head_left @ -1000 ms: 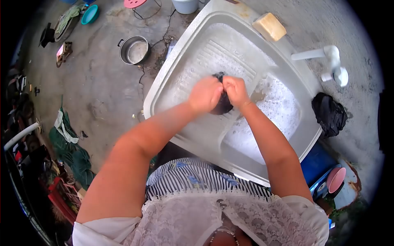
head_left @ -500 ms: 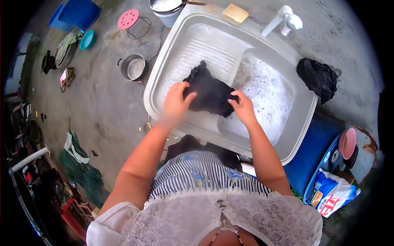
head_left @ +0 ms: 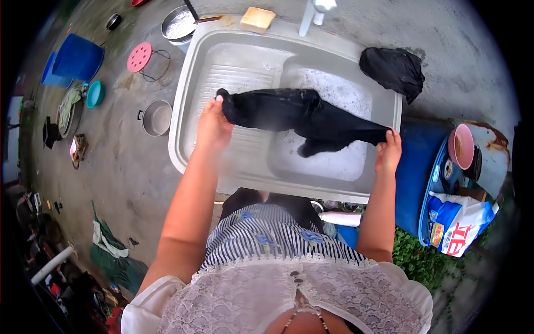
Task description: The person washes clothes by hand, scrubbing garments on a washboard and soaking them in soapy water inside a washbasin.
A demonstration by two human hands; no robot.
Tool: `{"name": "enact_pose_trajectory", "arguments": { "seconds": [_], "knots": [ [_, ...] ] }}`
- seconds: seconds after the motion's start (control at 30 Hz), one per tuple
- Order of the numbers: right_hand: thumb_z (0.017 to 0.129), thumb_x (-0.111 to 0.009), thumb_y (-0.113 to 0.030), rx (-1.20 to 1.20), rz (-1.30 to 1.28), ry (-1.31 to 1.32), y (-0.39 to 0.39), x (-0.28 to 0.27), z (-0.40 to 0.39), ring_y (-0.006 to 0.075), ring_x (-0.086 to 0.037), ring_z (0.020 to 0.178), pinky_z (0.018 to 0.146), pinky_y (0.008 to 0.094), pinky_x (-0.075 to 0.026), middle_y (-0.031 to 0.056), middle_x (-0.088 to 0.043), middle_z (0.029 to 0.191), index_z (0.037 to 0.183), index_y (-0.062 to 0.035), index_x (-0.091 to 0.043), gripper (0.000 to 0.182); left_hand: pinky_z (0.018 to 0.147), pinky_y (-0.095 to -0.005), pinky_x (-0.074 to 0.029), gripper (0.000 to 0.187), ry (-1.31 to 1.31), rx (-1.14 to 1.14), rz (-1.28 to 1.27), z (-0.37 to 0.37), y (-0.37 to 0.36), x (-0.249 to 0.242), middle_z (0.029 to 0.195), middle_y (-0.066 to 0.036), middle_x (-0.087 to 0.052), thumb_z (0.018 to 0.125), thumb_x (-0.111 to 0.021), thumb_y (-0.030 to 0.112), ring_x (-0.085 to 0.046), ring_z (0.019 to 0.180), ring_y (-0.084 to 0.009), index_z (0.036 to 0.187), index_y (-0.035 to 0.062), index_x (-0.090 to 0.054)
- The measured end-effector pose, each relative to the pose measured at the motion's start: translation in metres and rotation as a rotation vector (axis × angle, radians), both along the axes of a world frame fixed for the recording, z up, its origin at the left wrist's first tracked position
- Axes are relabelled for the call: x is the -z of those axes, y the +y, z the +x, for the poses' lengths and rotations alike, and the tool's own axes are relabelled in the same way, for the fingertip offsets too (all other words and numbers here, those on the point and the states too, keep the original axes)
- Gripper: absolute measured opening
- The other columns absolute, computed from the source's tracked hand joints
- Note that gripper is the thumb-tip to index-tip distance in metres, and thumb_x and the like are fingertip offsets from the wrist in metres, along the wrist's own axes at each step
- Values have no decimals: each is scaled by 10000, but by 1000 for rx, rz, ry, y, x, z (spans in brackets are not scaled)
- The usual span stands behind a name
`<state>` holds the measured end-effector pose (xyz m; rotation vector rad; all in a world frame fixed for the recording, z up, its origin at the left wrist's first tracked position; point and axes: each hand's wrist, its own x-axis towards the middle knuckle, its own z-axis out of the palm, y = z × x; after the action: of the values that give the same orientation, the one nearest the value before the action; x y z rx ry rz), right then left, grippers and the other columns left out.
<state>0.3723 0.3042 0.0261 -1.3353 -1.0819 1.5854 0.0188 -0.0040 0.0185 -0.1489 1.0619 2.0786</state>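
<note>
A black garment [head_left: 289, 111] is stretched out sideways between my two hands, over the grey sink [head_left: 186, 106]. My left hand [head_left: 214, 125] pinches its left end above the ribbed washboard [head_left: 245, 80]. At the right rim of the sink, my right hand [head_left: 389, 147] grips the other end, which is drawn to a narrow point. A loose flap of the cloth hangs down near the middle, over the basin of soapy water [head_left: 339, 164]. The garment's exact kind does not show.
On the sink's back ledge are a yellow soap block [head_left: 257, 20] and a white tap [head_left: 308, 19]. A black plastic bag [head_left: 392, 72] lies at the right rim. Beside the sink stand a blue barrel [head_left: 414, 178], a detergent bag [head_left: 459, 222] and a metal pot [head_left: 157, 118].
The garment was bunched over the sink's divider and is now pulled out wide. My right hand has moved far right, my left hand slightly left. The view has shifted too.
</note>
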Motion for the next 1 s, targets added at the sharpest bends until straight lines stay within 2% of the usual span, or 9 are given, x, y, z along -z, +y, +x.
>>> {"name": "enact_pose_trajectory", "arguments": {
  "seconds": [0.07,0.17,0.23,0.3,0.4,0.47,0.63,0.7,1.0],
  "knots": [
    [939,-614,-111,-120,105,-458,-1,28,15,177,-619,998,904,347,-501,112,-645,1061,1254,-58,-542,328,894,-394,-517,116,7,79,-22,14,12,3,1033,-45,-661,1009,-532,227,-651,973,-188,1027,113,-529],
    [890,-690,-162,-379,770,-1052,-38,44,-4,229,-622,1076,930,340,-497,134,-643,1148,1231,-24,-566,389,903,-370,-509,128,7,196,-65,42,26,-2,1050,-42,-654,1015,-519,213,-640,999,-178,1033,88,-539],
    [859,-722,-163,-736,399,-600,-61,66,-31,232,-625,1084,928,340,-497,155,-630,1200,1258,-17,-556,456,910,-363,-503,132,5,284,-116,55,30,-5,1087,-41,-647,1015,-517,203,-632,1025,-173,1058,82,-544],
    [863,-717,-162,-807,335,-536,-107,66,-76,215,-635,1068,904,332,-510,153,-646,1172,1246,-15,-569,436,926,-353,-488,159,29,319,-95,58,30,-12,1122,-43,-639,1013,-520,194,-618,1058,-170,1107,69,-546],
    [862,-721,-167,-744,643,-590,-130,113,-111,190,-649,1005,852,332,-524,118,-674,1084,1216,-13,-587,409,950,-346,-466,183,24,402,-84,55,28,-34,1123,-49,-642,1013,-518,195,-611,1070,-174,1132,59,-550],
    [878,-695,-173,-988,164,-543,-124,123,-127,170,-645,968,825,332,-521,81,-675,1042,1176,-19,-603,347,981,-350,-438,209,42,471,-40,45,23,-45,1110,-57,-646,1015,-513,204,-602,1083,-178,1150,49,-555],
    [910,-572,-108,-455,-234,75,-72,46,-99,166,-654,919,811,322,-526,61,-673,1002,1085,-38,-629,197,877,-336,-492,207,292,324,-184,13,12,-43,1027,-51,-668,1010,-533,223,-641,949,-155,1127,54,-553],
    [906,-563,-123,-288,-213,297,-47,6,-73,192,-664,930,850,338,-532,73,-677,1015,1090,-38,-626,213,775,-307,-509,192,554,259,-553,-4,4,-23,935,-44,-673,1009,-540,227,-640,833,-130,1104,60,-541],
    [892,-603,-159,-4,-56,148,27,-100,4,264,-663,982,859,384,-543,138,-663,1087,1250,36,-548,411,648,-243,-444,209,514,149,-439,-5,35,-48,816,-37,-666,962,-633,226,-588,721,-85,1028,38,-568]
  ]
}}
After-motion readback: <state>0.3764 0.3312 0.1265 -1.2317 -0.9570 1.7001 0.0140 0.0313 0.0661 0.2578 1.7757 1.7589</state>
